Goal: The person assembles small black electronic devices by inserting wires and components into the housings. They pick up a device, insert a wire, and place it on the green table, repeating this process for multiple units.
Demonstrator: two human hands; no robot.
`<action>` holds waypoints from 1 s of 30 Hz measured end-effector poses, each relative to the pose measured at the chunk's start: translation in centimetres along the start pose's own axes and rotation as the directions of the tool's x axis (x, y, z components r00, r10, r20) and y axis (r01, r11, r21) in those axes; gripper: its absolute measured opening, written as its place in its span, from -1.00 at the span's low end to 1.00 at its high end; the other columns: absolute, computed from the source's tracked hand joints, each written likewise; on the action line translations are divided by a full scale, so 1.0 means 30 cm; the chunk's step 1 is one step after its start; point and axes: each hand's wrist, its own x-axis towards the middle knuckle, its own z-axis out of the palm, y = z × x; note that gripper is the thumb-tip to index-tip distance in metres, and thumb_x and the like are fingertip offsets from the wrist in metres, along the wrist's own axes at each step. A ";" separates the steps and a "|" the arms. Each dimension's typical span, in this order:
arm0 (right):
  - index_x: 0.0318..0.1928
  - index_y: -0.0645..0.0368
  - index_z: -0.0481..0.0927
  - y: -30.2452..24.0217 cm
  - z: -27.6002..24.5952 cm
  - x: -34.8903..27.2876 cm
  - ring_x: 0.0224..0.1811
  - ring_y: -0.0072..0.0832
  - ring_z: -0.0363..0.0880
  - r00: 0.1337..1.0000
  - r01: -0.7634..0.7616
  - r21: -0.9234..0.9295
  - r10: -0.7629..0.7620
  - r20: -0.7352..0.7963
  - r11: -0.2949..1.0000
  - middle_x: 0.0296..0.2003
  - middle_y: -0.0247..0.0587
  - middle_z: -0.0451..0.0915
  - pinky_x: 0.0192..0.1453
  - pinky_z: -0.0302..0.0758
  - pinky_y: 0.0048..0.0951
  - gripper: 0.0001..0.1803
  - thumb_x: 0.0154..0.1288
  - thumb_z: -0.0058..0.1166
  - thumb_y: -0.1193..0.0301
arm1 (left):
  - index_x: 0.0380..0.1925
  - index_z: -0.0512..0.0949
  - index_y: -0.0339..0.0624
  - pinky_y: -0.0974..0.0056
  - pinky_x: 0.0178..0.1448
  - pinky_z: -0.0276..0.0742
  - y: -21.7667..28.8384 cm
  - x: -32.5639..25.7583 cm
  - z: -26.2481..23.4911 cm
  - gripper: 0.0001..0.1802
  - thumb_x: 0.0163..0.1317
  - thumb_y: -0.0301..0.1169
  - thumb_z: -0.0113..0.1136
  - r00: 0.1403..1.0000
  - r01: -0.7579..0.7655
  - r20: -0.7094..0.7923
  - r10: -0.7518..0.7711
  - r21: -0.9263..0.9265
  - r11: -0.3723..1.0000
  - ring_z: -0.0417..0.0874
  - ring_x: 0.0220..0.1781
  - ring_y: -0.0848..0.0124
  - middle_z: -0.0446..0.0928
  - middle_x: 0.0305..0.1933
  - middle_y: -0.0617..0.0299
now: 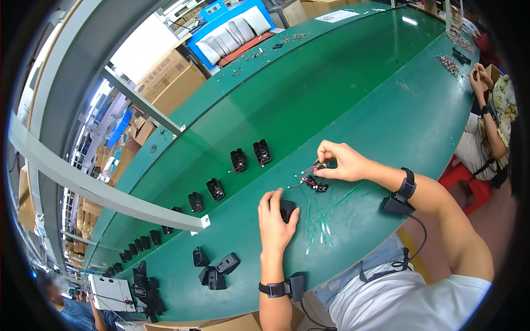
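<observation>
On green worktop (353, 105) | left hand (274, 219) grip closed on black plastic housing (287, 209) | right hand (342, 161) grip pinching red wires (307, 172) | clear tubes (320, 220) beside.

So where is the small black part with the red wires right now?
In the head view it is pinched in the right hand, just above the green table, right of centre, with loose clear green tubes lying below it.

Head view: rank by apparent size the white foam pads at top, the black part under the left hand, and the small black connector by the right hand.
1. white foam pads, though farthest away
2. black part under the left hand, partly covered
3. small black connector below the right hand
</observation>
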 end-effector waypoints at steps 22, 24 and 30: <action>-0.10 0.21 0.58 -0.070 0.004 -0.024 -0.40 -0.77 0.56 0.977 -0.161 0.037 0.154 0.147 0.986 -0.36 -0.33 0.67 -0.40 0.48 -0.67 -0.71 0.27 0.36 0.36 | 0.28 0.37 -0.27 0.22 -0.02 0.56 0.068 -0.032 0.021 -0.08 -0.16 -0.40 0.59 0.996 0.030 -0.077 -0.050 -0.242 0.970 0.62 0.05 0.18 0.54 0.09 0.01; -0.13 0.22 0.57 -0.070 0.003 -0.023 -0.38 -0.73 0.59 0.976 -0.067 -0.016 0.068 0.209 0.998 -0.33 -0.29 0.69 -0.38 0.52 -0.64 -0.75 0.30 0.33 0.38 | 0.28 0.38 -0.27 0.20 0.04 0.58 0.085 -0.033 0.020 -0.09 -0.15 -0.41 0.58 0.996 -0.021 -0.086 -0.003 -0.275 0.961 0.62 0.07 0.17 0.52 0.10 0.00; -0.22 0.26 0.58 -0.096 0.019 -0.028 -0.25 -0.62 0.66 0.967 -0.175 0.303 0.106 0.232 0.937 -0.14 -0.12 0.71 -0.23 0.61 -0.57 -0.91 0.37 0.19 0.50 | 0.30 0.38 -0.27 0.18 0.11 0.59 0.082 -0.038 0.028 -0.13 -0.12 -0.50 0.50 0.993 -0.076 -0.108 0.044 -0.312 0.947 0.58 0.15 0.15 0.44 0.19 -0.01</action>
